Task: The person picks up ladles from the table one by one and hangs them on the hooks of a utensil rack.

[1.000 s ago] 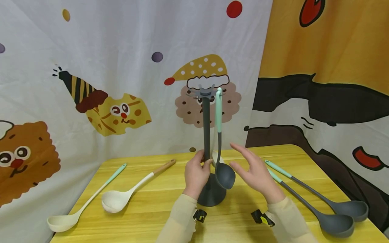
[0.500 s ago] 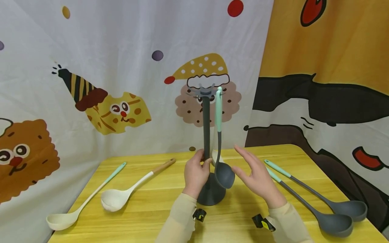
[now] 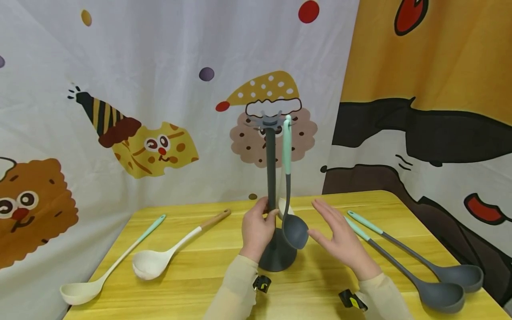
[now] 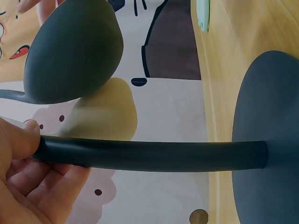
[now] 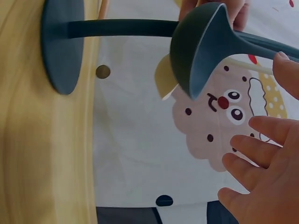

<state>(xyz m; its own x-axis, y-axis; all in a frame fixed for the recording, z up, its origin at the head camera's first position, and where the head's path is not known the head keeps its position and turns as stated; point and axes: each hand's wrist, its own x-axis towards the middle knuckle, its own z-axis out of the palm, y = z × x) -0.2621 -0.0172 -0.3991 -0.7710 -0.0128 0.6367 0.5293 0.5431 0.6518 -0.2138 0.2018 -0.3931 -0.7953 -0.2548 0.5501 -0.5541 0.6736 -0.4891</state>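
Where the left hand [image 3: 258,227] grips: the post [image 3: 271,171] of the dark stand [image 3: 278,261], thumb and fingers clamped round it; the left wrist view shows thumb and fingers on opposite sides, which the head view partly hides.
Stand: upright, about midway between the table's [image 3: 172,298] left and right edges, its round base on the wood; only the head view takes in the hook crown [image 3: 270,122] on top.
Hanging ladle [image 3: 295,231]: mint handle up at the crown, grey bowl low beside the post; the right wrist view looks into its hollow, the left wrist view at its rounded back.
Pale utensil [image 4: 105,112]: behind the ladle, mostly covered in the head view, its bowl plainer from the left wrist.
Right hand [image 3: 345,240]: fingers apart and extended, just beside the ladle; whether the thumb touches it, I cannot tell.
Table's left side: a mint-handled white ladle [image 3: 84,292] by the edge, a wood-handled one [image 3: 154,264] further in.
Table's right edge: two mint-handled grey ladles [image 3: 442,297], seen whole only from the head.
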